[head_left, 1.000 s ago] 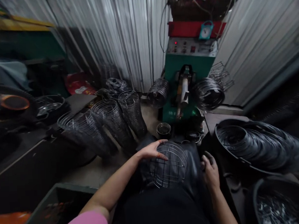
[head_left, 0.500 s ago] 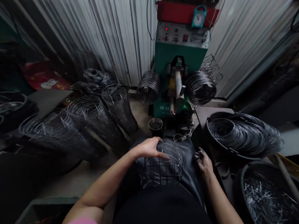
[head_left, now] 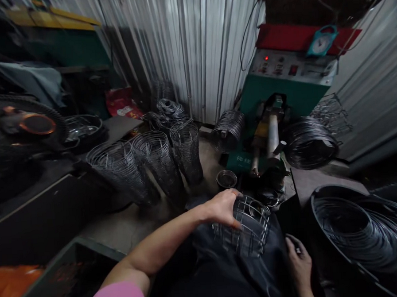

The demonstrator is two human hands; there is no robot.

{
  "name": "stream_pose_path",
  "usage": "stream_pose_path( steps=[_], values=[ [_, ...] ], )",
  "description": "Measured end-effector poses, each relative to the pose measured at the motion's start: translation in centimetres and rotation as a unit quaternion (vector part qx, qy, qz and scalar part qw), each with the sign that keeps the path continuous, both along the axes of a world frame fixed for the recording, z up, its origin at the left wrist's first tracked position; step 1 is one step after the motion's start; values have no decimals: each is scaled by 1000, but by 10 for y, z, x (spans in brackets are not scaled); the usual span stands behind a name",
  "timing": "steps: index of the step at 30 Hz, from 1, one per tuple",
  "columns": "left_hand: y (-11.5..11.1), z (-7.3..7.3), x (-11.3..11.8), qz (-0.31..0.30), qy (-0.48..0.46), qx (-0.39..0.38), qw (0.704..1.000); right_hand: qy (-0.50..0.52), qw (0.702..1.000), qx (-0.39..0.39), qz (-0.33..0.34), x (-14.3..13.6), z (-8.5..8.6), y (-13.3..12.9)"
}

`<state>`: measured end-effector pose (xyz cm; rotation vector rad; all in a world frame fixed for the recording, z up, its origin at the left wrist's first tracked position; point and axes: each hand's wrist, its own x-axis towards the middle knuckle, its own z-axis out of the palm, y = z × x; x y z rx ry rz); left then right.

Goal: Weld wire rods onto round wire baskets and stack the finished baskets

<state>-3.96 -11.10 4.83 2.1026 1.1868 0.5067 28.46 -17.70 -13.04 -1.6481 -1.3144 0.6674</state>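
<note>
A small round wire basket rests tilted on the dark apron over my lap. My left hand grips its upper left side, thumb and fingers around the wires. To the right of the basket, beside my thigh, my right hand is low with its fingers curled in. A small pale spot shows at those fingers; what they hold, if anything, I cannot make out. Ahead stands a green machine with a metal arm reaching towards me.
Several stacks of wire frames stand on the floor at left. Wire coils flank the machine. A black tub holds wire rings at right. A fan is at far left, above a green crate.
The view has swung left, so the machine now sits further right. My left hand still holds the basket, which has tilted. My right hand has dropped lower and curled its fingers.
</note>
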Motion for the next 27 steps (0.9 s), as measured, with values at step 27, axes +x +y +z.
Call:
stream_pose_path(
  steps=[27],
  values=[
    [31,-62,35,79,29,158,984,-123,975,27,182,-117,102,65]
  ],
)
